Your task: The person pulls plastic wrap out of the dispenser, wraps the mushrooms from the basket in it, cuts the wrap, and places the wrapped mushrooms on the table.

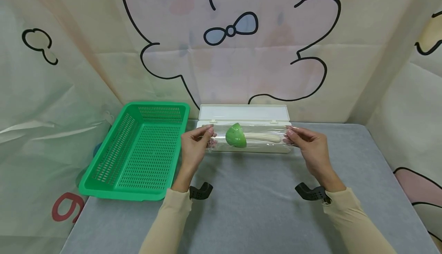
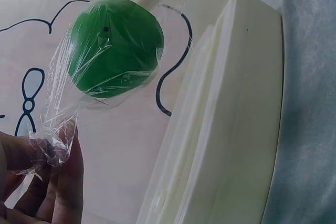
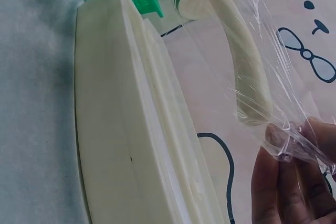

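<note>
A toy mushroom with a green cap and a long cream stem lies wrapped in clear plastic film. My left hand pinches the bunched film end beside the cap. At the stem side, my right hand pinches the other gathered end between thumb and fingers. The wrapped mushroom is held level, up off the table. Behind and below it sits a long white box with its lid raised; the mushroom and film partly hide it.
A green plastic basket with slotted walls stands at the left, close to my left forearm. Grey cloth covers the table. A printed fabric backdrop hangs right behind the box.
</note>
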`<state>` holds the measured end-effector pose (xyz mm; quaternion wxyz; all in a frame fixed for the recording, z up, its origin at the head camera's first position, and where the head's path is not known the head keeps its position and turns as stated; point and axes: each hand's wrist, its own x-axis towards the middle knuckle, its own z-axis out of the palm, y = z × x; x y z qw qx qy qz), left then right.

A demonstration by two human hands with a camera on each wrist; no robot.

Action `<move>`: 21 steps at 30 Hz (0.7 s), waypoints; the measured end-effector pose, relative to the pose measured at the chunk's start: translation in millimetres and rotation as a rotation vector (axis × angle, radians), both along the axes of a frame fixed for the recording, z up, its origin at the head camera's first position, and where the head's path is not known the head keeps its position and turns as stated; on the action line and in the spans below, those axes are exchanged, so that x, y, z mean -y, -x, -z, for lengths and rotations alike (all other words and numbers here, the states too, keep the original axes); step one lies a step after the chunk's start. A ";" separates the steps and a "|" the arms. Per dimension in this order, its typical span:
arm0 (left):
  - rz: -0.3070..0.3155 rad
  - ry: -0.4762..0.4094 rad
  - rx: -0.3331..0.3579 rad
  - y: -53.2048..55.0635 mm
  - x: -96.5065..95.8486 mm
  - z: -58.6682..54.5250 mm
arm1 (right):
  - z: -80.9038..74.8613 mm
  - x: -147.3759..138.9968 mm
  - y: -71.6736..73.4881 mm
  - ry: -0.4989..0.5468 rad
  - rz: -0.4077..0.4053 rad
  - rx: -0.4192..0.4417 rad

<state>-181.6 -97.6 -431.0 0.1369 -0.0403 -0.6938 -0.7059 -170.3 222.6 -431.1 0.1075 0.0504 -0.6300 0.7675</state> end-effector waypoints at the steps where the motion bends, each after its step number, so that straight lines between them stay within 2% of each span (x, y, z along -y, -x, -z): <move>1: 0.002 -0.002 -0.004 0.0 0.0 -0.6 | -0.5 -0.3 -0.3 0.002 -0.003 -0.002; 21: 0.025 -0.038 -0.048 -3.2 0.3 -16.0 | -13.0 -2.2 -5.7 0.020 -0.015 -0.040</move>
